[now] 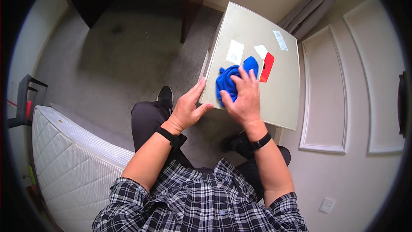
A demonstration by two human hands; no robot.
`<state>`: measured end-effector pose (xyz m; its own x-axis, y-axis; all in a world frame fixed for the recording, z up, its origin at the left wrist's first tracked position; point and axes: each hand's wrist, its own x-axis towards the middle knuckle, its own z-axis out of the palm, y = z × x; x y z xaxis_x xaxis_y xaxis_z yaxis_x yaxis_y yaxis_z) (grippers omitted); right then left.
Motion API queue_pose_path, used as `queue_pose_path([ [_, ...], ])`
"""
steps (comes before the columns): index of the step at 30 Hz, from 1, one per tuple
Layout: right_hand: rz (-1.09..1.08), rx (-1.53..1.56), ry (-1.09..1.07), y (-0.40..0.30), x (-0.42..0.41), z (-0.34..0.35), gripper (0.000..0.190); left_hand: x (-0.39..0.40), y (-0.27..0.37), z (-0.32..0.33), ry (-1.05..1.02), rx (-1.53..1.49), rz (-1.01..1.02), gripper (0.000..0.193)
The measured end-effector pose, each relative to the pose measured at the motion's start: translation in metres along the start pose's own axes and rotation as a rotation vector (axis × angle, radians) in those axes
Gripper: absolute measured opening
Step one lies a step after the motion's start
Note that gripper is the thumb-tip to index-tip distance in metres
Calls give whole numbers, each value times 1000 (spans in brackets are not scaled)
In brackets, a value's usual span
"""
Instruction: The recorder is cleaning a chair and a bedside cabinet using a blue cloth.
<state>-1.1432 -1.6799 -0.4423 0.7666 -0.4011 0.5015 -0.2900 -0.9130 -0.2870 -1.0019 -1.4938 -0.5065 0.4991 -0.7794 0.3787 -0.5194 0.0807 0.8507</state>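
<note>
A crumpled blue cloth [228,82] lies on the pale top of a box-shaped cabinet [280,93]. My right hand [244,98] is over the cloth, its fingers spread and pressed onto it. At the cabinet's near left corner rests my left hand [190,104], thumb along the front edge and fingers against the left side, with nothing held in it. Just right of the cloth is a red sticker [267,67] with a torn edge, and a torn white paper piece [261,51] touches its upper end. A white label [235,52] with a printed code sits beyond the cloth.
Another pale label [280,40] is near the cabinet's far right corner. A dark wooden desk [193,6] stands beyond, with a tied grey curtain [317,6] at the right. A white quilted mattress [70,164] lies to my left. A panelled wall [325,103] runs along the right, with a socket [327,205].
</note>
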Motion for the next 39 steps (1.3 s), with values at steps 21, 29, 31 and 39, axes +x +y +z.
queue_pose_path([
  [21, -107, -163, -192, 43, 88, 0, 52, 86, 24, -22, 9, -27, -391, 60],
  [29, -69, -179, -261, 64, 132, 33, 60, 118, -9, -10, -156, 27, -416, 70],
  [31, -88, -54, -288, 58, 144, 44, 61, 123, -8, -13, -182, 43, -419, 71],
  [39, 366, -355, -254, 122, 206, 41, 63, 138, -2, -20, -275, 27, -427, 72],
])
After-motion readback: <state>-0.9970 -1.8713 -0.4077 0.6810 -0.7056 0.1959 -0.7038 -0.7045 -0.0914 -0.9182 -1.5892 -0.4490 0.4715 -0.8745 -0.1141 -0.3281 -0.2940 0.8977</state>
